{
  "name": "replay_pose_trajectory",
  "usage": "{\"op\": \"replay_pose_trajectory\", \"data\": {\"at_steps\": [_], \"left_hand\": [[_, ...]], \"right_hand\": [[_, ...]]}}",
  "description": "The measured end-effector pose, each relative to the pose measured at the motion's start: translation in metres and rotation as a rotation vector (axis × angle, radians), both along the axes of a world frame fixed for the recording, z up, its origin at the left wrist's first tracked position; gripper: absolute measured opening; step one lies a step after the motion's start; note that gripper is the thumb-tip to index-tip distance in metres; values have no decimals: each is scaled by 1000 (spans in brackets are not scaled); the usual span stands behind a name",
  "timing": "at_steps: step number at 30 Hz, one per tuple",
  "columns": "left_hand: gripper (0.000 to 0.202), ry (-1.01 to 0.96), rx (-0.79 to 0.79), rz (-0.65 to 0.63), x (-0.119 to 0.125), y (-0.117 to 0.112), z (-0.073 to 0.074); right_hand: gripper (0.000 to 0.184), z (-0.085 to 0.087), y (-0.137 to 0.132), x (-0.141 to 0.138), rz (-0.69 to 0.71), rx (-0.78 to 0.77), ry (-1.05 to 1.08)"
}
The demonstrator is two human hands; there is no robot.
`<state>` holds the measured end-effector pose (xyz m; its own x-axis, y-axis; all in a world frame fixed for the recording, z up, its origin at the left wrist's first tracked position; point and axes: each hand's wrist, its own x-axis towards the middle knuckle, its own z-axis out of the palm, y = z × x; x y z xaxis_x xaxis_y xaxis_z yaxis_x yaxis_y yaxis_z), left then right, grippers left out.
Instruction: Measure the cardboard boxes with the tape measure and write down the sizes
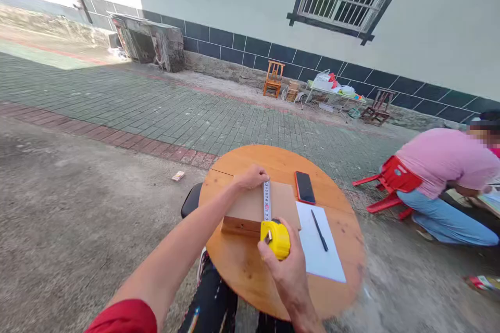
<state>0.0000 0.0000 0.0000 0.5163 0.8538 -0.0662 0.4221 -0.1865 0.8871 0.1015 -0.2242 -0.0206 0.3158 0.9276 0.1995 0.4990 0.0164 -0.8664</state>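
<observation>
A yellow tape measure (278,239) is gripped in my right hand (287,265), at the near edge of a brown cardboard box (250,205). Its white blade (266,202) runs out across the top of the box, numbers facing up. At the far edge of the box, the fingers of my left hand (253,176) close on the blade's end; the fingertips are partly hidden. The box lies on a round wooden table (242,286). To its right are a sheet of white paper (324,260), a dark pen (319,230) on that paper, and a phone (304,187) with a red edge.
At the right, a person in a pink shirt (445,161) sits on a red plastic chair (400,179). Along the wall stand a wooden chair (274,80), a folding table (318,87) with bags and a dark chair (378,109). A small packet (178,176) lies on the ground.
</observation>
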Motion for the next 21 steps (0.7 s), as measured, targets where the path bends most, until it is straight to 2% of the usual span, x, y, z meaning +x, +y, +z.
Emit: {"op": "replay_pose_trajectory", "data": {"at_steps": [5,8,12,15,18,21], "left_hand": [[25,-100,60,23,-6,-12,14],[22,-190,108,60,-16,-26,29],[20,-283,160,95,-38,-61,55],[21,-328,152,139,-55,-94,67],[21,-370,109,184,-66,-124,66],[22,-389,67,221,-73,-151,55]], "right_hand": [[54,5,-10,7,-4,102,-74],[56,5,-22,8,52,210,-185],[59,2,-42,10,126,282,-266],[61,0,-55,14,174,279,-284],[63,-2,-66,15,216,237,-240],[59,-4,-73,13,216,209,-173]]}}
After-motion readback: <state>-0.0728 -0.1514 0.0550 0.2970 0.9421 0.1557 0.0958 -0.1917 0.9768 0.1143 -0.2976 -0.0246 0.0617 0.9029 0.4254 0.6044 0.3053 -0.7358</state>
